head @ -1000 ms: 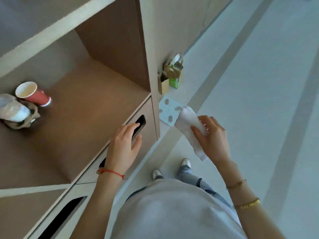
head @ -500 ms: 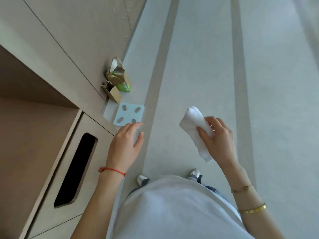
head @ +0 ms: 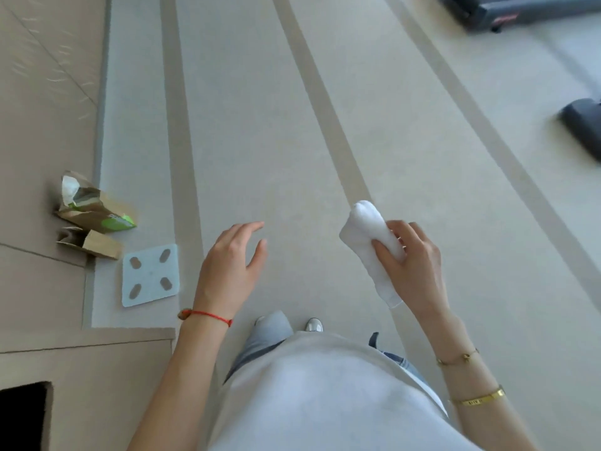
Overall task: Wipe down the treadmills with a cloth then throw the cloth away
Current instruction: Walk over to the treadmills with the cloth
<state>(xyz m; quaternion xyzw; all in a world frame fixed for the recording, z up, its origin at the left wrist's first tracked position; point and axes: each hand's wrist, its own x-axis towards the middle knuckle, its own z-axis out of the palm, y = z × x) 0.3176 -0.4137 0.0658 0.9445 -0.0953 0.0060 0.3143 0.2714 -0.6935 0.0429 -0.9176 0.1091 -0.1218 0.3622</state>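
Open floor (head: pixel 260 125) runs far ahead; cabinet (head: pixel 39 92) edges it left, treadmill bases (head: pixel 520 11) sit far right. Since the earlier frame, the view has swung off the cabinet slot. Left hand (head: pixel 227 271) hovers released, touching nothing. Right hand (head: pixel 413 265) grasps the white cloth (head: pixel 370 232).

Head-worn view, looking steeply down and forward

The single wide-angle camera sat above the person's torso, close over both hands (head: pixel 227 268) at frame centre, facing along the striped floor (head: pixel 260 125). A cabinet (head: pixel 42 92) edged the left of the frame; dark treadmill bases (head: pixel 520 11) showed at upper right, well away.
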